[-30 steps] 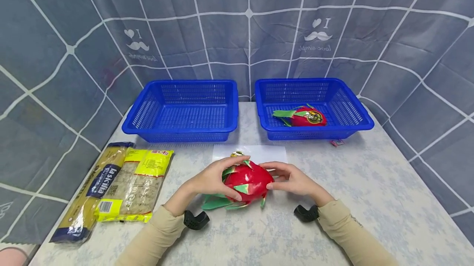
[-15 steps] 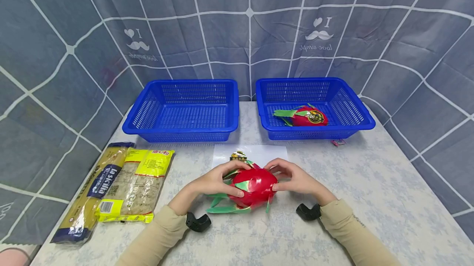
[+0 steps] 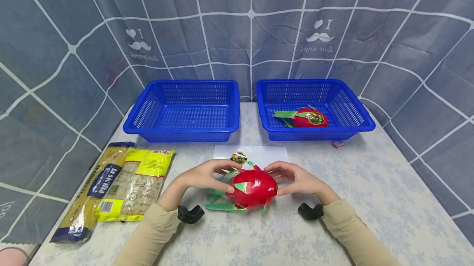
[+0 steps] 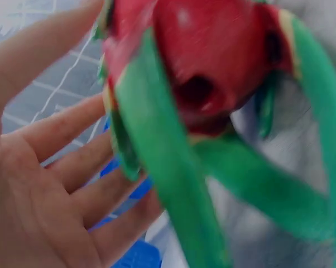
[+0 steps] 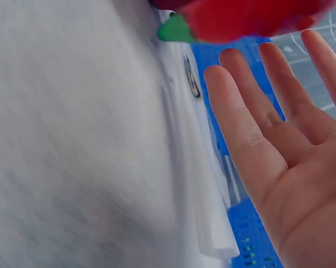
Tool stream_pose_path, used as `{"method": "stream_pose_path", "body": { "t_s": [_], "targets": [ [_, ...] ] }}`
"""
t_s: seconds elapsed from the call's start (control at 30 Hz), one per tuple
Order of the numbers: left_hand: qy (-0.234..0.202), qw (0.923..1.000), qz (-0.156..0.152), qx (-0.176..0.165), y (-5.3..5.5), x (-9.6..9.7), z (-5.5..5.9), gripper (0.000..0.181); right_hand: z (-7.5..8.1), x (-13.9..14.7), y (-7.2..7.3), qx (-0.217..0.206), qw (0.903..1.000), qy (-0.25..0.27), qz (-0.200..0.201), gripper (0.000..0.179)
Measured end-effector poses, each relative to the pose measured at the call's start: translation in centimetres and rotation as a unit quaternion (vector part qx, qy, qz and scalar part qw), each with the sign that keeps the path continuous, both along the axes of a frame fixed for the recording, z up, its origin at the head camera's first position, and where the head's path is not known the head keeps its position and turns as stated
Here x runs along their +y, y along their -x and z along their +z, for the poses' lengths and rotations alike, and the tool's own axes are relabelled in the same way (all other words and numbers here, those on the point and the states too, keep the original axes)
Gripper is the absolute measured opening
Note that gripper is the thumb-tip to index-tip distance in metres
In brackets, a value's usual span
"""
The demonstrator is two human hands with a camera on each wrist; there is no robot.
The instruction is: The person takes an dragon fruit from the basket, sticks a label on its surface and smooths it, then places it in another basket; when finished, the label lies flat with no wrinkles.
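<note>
A red dragon fruit (image 3: 256, 187) with long green scales lies on the table, its leafy end toward the left. At that end is my left hand (image 3: 205, 176), thumb tip right at the red skin, fingers extended along the far side. The left wrist view shows the palm (image 4: 39, 206) spread beside the green scales (image 4: 162, 145) and a dark hollow in the fruit. My right hand (image 3: 298, 180) stands at the fruit's right end, thumb and fingertips close to its skin. In the right wrist view its fingers (image 5: 243, 128) are nearly straight, just below the fruit (image 5: 252, 19).
A white sheet (image 3: 264, 155) with a black-and-gold sticker (image 3: 238, 157) lies behind the fruit. Two blue baskets (image 3: 181, 130) stand at the back; the right one holds another dragon fruit (image 3: 310, 117). A spaghetti pack (image 3: 100, 179) and a yellow-edged noodle bag (image 3: 142, 183) lie at left.
The dragon fruit has shifted right and turned slightly over the last second. My left hand has since drawn back leftward, its grasp loosened; my right hand has moved slightly right.
</note>
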State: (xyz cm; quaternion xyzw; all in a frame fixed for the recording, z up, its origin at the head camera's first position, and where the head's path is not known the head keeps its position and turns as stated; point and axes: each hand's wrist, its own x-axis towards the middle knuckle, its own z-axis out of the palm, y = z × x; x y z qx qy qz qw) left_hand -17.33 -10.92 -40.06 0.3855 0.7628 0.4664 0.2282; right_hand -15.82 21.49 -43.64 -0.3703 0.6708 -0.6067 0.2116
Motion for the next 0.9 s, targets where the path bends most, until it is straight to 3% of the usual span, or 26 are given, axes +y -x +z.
{"method": "stream_pose_path", "body": {
  "t_s": [0.1,0.17,0.3,0.4,0.53,0.63,0.9],
  "targets": [
    [-0.047,0.9978,0.025,-0.039,0.5,-0.4,0.1,0.045,0.3,0.5,0.4,-0.009,0.9996,0.026,-0.005,0.044],
    [-0.075,0.9934,0.064,-0.058,0.9,-0.5,0.0,0.039,0.6,0.6,0.8,-0.022,0.9985,0.021,-0.045,0.038],
    [-0.089,0.9812,0.156,-0.070,1.3,-0.4,-0.5,0.035,1.2,-0.1,2.0,-0.047,0.9887,-0.027,-0.140,0.035],
    [-0.096,0.9740,0.191,-0.075,1.7,-0.2,-1.1,0.035,1.5,-1.2,3.3,-0.054,0.9852,-0.057,-0.152,0.034],
    [-0.095,0.9699,0.208,-0.083,2.0,0.1,-2.0,0.037,1.7,-3.0,5.2,-0.042,0.9866,-0.083,-0.133,0.032],
    [-0.081,0.9717,0.209,-0.076,2.3,0.2,-2.8,0.039,1.6,-4.2,6.5,-0.029,0.9852,-0.110,-0.129,0.033],
    [-0.059,0.9791,0.180,-0.073,2.6,0.2,-3.8,0.037,0.6,-6.1,8.6,-0.031,0.9769,-0.182,-0.108,0.032]
  ]
}}
